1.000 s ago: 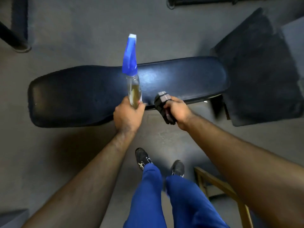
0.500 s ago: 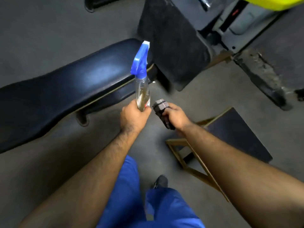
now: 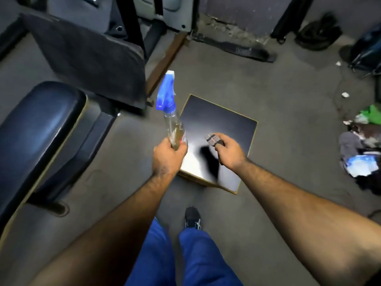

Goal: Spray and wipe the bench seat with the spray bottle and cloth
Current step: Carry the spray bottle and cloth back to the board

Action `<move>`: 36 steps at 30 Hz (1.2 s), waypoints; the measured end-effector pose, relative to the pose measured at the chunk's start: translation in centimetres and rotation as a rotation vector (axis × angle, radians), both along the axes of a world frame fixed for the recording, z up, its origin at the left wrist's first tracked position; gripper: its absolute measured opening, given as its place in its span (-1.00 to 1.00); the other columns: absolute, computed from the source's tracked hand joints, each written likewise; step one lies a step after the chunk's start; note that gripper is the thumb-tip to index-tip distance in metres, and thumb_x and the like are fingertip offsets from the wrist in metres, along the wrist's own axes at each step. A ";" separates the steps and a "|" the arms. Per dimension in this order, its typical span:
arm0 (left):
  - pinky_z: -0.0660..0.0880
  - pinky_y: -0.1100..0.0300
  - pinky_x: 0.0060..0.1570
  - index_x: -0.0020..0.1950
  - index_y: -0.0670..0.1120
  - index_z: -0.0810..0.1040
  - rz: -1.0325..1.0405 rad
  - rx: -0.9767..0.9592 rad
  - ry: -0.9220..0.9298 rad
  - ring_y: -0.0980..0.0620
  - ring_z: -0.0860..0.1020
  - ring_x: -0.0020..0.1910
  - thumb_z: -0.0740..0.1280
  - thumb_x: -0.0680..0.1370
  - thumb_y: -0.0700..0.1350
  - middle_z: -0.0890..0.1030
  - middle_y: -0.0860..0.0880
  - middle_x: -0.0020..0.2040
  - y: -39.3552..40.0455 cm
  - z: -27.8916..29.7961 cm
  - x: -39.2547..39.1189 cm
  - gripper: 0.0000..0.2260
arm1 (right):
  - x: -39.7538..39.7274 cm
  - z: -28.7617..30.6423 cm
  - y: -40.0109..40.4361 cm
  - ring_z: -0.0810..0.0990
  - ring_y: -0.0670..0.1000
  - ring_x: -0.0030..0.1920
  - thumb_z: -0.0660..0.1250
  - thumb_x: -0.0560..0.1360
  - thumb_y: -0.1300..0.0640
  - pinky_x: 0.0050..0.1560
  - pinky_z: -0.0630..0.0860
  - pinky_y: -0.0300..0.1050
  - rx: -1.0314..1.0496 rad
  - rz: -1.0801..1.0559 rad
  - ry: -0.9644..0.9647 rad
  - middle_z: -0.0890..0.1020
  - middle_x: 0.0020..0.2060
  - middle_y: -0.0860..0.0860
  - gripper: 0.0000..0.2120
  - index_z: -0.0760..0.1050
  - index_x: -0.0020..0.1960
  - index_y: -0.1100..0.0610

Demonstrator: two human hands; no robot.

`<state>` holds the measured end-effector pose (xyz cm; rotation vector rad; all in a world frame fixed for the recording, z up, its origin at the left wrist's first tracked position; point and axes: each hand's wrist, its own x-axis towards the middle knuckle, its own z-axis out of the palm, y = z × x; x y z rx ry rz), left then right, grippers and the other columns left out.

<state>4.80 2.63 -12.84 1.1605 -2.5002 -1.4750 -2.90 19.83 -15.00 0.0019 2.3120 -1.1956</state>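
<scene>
My left hand (image 3: 168,156) grips the base of a clear spray bottle (image 3: 174,129) with a blue trigger head, held upright over the near-left corner of a low black-topped stool (image 3: 226,124). My right hand (image 3: 228,151) holds a small folded grey cloth (image 3: 213,139) above the same stool top. The black padded bench seat (image 3: 37,133) lies at the left, well apart from both hands.
A dark upholstered seat (image 3: 88,56) and machine frame stand behind the bench. Clutter of bags and scraps (image 3: 360,145) lies on the floor at the right. My legs in blue trousers and a black shoe (image 3: 192,217) are below. Grey floor surrounds the stool.
The view has swung right, away from the bench; the bench slid to the left edge and the stool came under my hands. Both hands keep their hold on bottle and cloth.
</scene>
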 end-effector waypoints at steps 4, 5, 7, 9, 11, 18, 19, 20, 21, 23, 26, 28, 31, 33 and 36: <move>0.49 0.16 -0.12 -0.03 -0.06 0.61 -0.051 -0.006 0.012 -0.11 0.61 -0.12 0.42 0.47 0.05 0.67 -0.06 -0.16 2.2 -2.8 -2.4 -0.80 | -1.5 -3.5 2.5 0.57 0.01 0.22 0.23 0.57 0.20 0.30 0.41 -0.14 0.060 0.017 0.089 0.65 0.20 -0.05 -0.67 0.57 0.28 0.01; 0.50 0.16 -0.12 -0.05 -0.06 0.60 -0.059 0.000 0.019 -0.08 0.59 -0.14 0.42 0.48 0.04 0.65 -0.05 -0.18 2.6 -3.5 -3.0 -0.81 | -1.9 -4.3 2.8 0.56 0.00 0.24 0.22 0.57 0.22 0.32 0.40 -0.15 0.072 0.019 0.106 0.65 0.22 -0.05 -0.67 0.57 0.28 0.01; 0.42 0.22 -0.16 -0.05 -0.07 0.61 -0.085 -0.001 0.017 -0.01 0.54 -0.20 0.41 0.49 0.03 0.60 -0.01 -0.22 3.1 -4.6 -4.1 -0.82 | -2.8 -5.9 3.1 0.55 0.02 0.28 0.21 0.57 0.22 0.34 0.39 -0.14 0.076 0.005 0.100 0.64 0.25 -0.04 -0.64 0.56 0.31 0.01; 0.36 0.28 -0.16 -0.02 -0.06 0.61 -0.105 -0.012 0.016 0.03 0.50 -0.21 0.41 0.49 0.03 0.56 0.04 -0.23 3.3 -5.6 -5.0 -0.82 | -3.3 -7.5 3.3 0.53 0.06 0.32 0.19 0.55 0.20 0.39 0.36 -0.14 0.118 -0.005 0.119 0.62 0.30 -0.01 -0.60 0.53 0.35 0.03; 0.37 0.26 -0.14 -0.01 -0.06 0.61 -0.111 -0.023 0.019 0.02 0.50 -0.20 0.41 0.49 0.03 0.56 0.04 -0.23 3.3 -6.5 -6.0 -0.81 | -3.9 -8.8 3.2 0.45 0.11 0.42 0.11 0.50 0.10 0.50 0.26 0.00 0.209 0.035 0.222 0.56 0.37 0.02 -0.51 0.50 0.39 0.03; 0.54 0.11 -0.06 -0.02 -0.07 0.62 -0.102 -0.092 0.041 -0.10 0.61 -0.12 0.42 0.46 0.02 0.68 -0.07 -0.15 3.3 -10.0 -7.7 -0.80 | -4.2 -13.5 2.6 -0.02 0.19 0.63 0.19 0.51 0.00 0.59 -0.11 0.18 0.548 0.400 0.316 0.11 0.63 0.05 -0.37 0.22 0.58 -0.08; 0.54 0.11 -0.06 -0.02 -0.08 0.62 -0.090 -0.094 0.043 -0.09 0.61 -0.13 0.43 0.46 0.01 0.67 -0.07 -0.16 3.4 -10.3 -7.7 -0.81 | -3.9 -14.2 2.8 -0.07 0.19 0.63 0.17 0.51 -0.07 0.59 -0.14 0.18 0.564 0.422 0.318 0.04 0.64 0.05 -0.35 0.18 0.60 -0.08; 0.53 0.12 -0.07 -0.04 -0.08 0.62 -0.080 -0.089 0.049 -0.08 0.60 -0.15 0.43 0.46 0.00 0.67 -0.06 -0.17 3.5 -10.6 -7.7 -0.82 | -3.6 -14.8 3.1 -0.09 0.18 0.63 0.13 0.52 -0.16 0.59 -0.16 0.18 0.563 0.420 0.326 0.01 0.65 0.04 -0.33 0.16 0.61 -0.08; 0.53 0.13 -0.08 -0.05 -0.08 0.62 -0.072 -0.083 0.056 -0.07 0.60 -0.17 0.44 0.45 -0.01 0.66 -0.05 -0.20 3.5 -10.8 -7.7 -0.83 | -3.5 -15.2 3.3 -0.10 0.17 0.64 0.08 0.54 -0.24 0.59 -0.17 0.18 0.558 0.413 0.336 0.00 0.65 0.04 -0.33 0.14 0.61 -0.09; 0.52 0.16 -0.10 -0.06 -0.05 0.62 -0.067 -0.082 0.066 -0.02 0.58 -0.20 0.45 0.45 -0.01 0.62 0.01 -0.24 3.5 -11.1 -7.7 -0.85 | -3.6 -15.5 3.4 -0.10 0.16 0.64 0.00 0.57 -0.29 0.59 -0.18 0.17 0.556 0.420 0.359 0.00 0.65 0.04 -0.35 0.13 0.62 -0.09; 0.42 0.24 -0.16 -0.10 0.01 0.57 -0.077 -0.084 0.082 0.05 0.53 -0.24 0.45 0.45 -0.03 0.56 0.08 -0.29 3.5 -11.1 -7.7 -0.89 | -4.2 -15.7 3.8 -0.11 0.17 0.64 -0.06 0.64 -0.21 0.59 -0.18 0.17 0.584 0.441 0.388 -0.01 0.65 0.03 -0.43 0.12 0.62 -0.10; 0.40 0.26 -0.16 -0.11 0.04 0.53 -0.087 -0.088 0.083 0.06 0.52 -0.24 0.45 0.45 -0.03 0.55 0.09 -0.29 3.5 -11.0 -7.8 -0.89 | -4.4 -15.7 3.8 -0.13 0.17 0.64 -0.05 0.68 -0.15 0.59 -0.20 0.17 0.598 0.458 0.372 -0.03 0.65 0.03 -0.48 0.09 0.62 -0.12; 0.48 0.21 -0.11 -0.07 0.02 0.56 -0.088 -0.083 0.074 0.03 0.56 -0.21 0.45 0.44 -0.01 0.58 0.07 -0.26 3.5 -11.2 -7.8 -0.87 | -4.6 -15.0 3.6 -0.16 0.16 0.64 -0.04 0.69 -0.14 0.60 -0.20 0.17 0.600 0.487 0.330 -0.07 0.65 0.02 -0.49 0.06 0.63 -0.14; 0.51 0.19 -0.05 0.02 -0.02 0.59 -0.080 -0.067 0.065 0.01 0.58 -0.14 0.45 0.44 -0.01 0.59 0.07 -0.20 3.5 -11.0 -7.7 -0.80 | -4.9 -14.4 3.6 -0.15 0.16 0.64 -0.03 0.69 -0.15 0.60 -0.19 0.17 0.596 0.503 0.295 -0.08 0.65 0.01 -0.50 0.08 0.62 -0.15; 0.48 0.20 0.02 0.15 -0.02 0.55 -0.090 -0.019 0.026 0.04 0.56 -0.08 0.47 0.43 0.01 0.60 0.09 -0.09 3.4 -10.3 -7.3 -0.67 | -5.0 -12.9 3.0 -0.08 0.15 0.64 0.02 0.68 -0.17 0.60 -0.14 0.18 0.558 0.470 0.229 -0.02 0.65 0.01 -0.51 0.18 0.59 -0.16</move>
